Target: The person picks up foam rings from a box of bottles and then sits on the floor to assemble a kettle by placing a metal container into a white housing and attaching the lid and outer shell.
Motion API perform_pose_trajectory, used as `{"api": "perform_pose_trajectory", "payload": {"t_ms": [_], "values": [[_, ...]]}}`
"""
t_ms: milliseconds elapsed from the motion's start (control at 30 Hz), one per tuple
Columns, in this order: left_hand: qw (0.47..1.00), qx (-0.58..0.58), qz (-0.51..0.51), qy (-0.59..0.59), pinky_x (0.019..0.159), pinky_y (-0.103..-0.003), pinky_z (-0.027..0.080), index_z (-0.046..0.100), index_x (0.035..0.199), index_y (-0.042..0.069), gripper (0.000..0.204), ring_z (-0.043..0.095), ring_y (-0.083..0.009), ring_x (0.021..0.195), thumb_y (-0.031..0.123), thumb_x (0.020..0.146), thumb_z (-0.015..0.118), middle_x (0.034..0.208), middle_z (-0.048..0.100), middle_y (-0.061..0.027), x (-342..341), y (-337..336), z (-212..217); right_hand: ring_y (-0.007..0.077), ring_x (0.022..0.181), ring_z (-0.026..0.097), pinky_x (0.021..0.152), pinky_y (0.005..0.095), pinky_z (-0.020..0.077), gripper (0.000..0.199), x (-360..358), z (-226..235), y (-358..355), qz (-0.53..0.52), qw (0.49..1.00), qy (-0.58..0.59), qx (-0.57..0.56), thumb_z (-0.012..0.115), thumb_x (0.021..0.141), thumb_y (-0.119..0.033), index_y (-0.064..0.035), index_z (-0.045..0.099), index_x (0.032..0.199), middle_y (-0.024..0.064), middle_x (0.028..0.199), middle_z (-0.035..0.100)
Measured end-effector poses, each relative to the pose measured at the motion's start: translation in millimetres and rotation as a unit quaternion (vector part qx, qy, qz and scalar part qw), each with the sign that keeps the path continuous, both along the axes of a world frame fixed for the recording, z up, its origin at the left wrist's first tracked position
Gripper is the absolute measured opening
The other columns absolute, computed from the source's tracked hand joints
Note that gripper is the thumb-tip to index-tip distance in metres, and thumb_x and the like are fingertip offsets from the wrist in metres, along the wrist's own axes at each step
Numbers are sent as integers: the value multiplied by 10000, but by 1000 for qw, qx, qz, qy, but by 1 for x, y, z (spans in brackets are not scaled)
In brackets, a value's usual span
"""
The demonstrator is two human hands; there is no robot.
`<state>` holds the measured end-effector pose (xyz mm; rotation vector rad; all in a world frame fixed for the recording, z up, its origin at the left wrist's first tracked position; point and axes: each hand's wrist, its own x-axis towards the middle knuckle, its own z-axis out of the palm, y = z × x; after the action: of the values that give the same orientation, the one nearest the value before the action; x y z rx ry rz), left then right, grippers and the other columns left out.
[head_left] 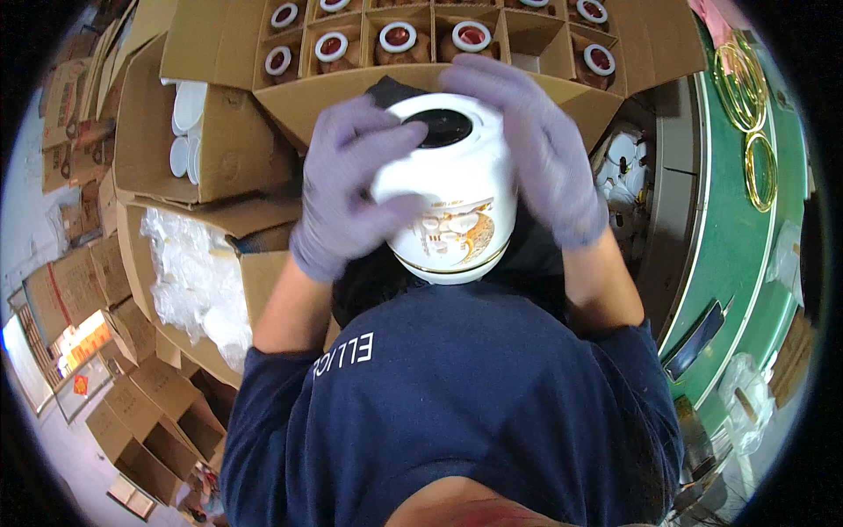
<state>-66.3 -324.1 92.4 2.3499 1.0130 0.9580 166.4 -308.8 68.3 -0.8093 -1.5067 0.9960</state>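
A white, rounded ceramic jar [448, 189] with a gold printed picture and thin gold lines is close in front of my chest. Its top carries a dark round centre [439, 128]; whether that is an opening or a lid cannot be told. My left hand [356, 180], in a thin lavender glove, lies round the jar's left side, fingers at the top rim and thumb across the front. My right hand [544, 154], gloved alike and slightly blurred, is beside the jar's right side with its fingers stretched out over the far edge. Contact there is unclear.
Ahead stands a divided cardboard box [351, 88] holding several brown jars with white-rimmed tops [398, 37]. Cartons with white pieces [188, 107] and clear plastic bags [193, 272] are at left. A green table [720, 176] at right bears gold rings [760, 171] and a phone [695, 341].
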Motion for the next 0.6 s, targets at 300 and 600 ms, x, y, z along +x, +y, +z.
{"api": "perform_pose_trajectory", "payload": {"t_ms": [300, 600], "values": [[992, 55, 105, 43, 1027, -506, 432, 681, 1148, 27, 480, 601, -361, 1116, 305, 762, 744, 1191, 650, -159, 40, -30, 11, 338, 1161, 613, 1023, 410, 468, 340, 1, -38, 31, 229, 965, 124, -36, 483, 960, -189, 54, 721, 949, 179, 1075, 703], [749, -355, 201, -521, 1161, -390, 306, 548, 1351, -62, 491, 425, -334, 1392, 243, 1010, 368, 1471, 478, -220, 52, -2, 10, 347, 1218, 573, 1056, 457, 417, 543, 25, 14, 0, -73, 972, -212, 75, 366, 1017, -399, 1, 616, 1285, 209, 1277, 625]]}}
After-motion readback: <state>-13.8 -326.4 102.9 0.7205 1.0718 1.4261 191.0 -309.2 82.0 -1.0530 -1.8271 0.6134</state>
